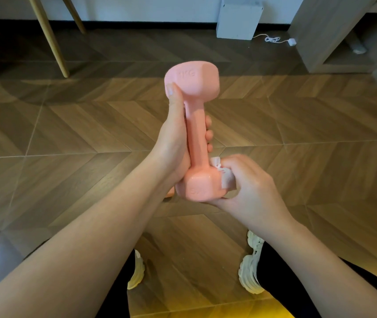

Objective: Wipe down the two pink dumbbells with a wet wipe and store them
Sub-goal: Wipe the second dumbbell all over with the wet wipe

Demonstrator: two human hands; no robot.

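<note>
Your left grip [173, 138] is curling round the handle of the pink dumbbell [196, 125], upright in mid-air; your right grip [247, 182] is pinching the wet wipe [225, 180] against its lower head. Rotate it to reach every face.

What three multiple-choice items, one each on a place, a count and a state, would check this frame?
1. Where on the pink dumbbell does the wet wipe press?
A) upper head B) lower head C) mid-handle
2. How many white shoes show?
A) none B) one C) two
3. What is the left hand doing?
A) gripping the dumbbell's handle B) lying flat on the floor C) holding the wipe

Key: B, the right hand holds the wipe against the lower head; C, one shoe shows below each forearm; A, its fingers curl round the handle.
</note>
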